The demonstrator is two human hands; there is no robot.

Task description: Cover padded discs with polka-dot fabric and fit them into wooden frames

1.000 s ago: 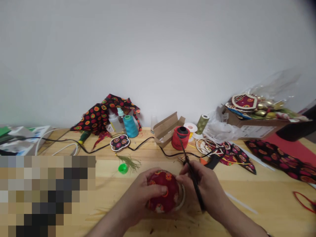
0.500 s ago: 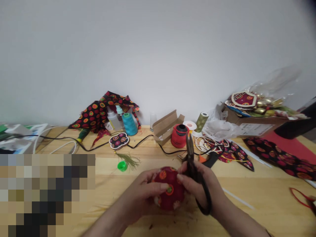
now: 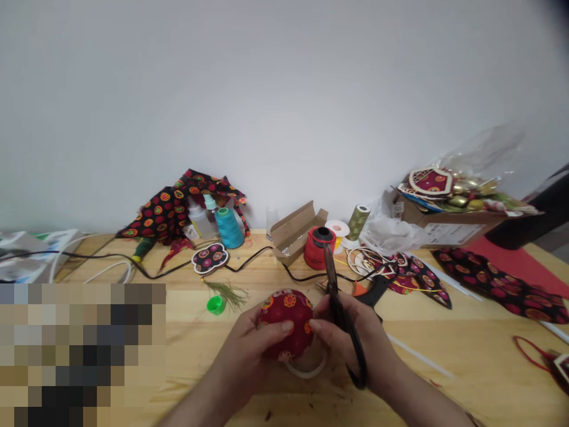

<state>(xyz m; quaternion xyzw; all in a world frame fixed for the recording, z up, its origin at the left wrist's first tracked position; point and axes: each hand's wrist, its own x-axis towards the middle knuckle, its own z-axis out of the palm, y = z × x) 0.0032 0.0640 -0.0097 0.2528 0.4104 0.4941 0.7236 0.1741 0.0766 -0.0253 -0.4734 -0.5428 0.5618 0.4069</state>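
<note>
My left hand (image 3: 253, 341) is closed on a round, dark red fabric piece (image 3: 284, 341) with orange flower prints, its thumb lying across the face. My right hand (image 3: 367, 332) pinches the right edge of the same piece between thumb and fingers. It also holds black-handled scissors (image 3: 331, 276), blades pointing up and away from me. A pale curved strip (image 3: 306, 375) shows below the fabric piece; whether it is joined to it I cannot tell. The fingers behind the piece are hidden.
Behind the hands stand a red thread cone (image 3: 317, 252), an open cardboard box (image 3: 293, 237) and a blue thread cone (image 3: 230, 230). A small green cup (image 3: 216, 305) sits left. A black cable (image 3: 253, 258) crosses the table. Patterned fabric (image 3: 502, 284) lies right.
The round piece has been turned and tilted in my hands, and the pale curved strip now shows beneath it. The view has shifted slightly; the scissors stay in my right hand.
</note>
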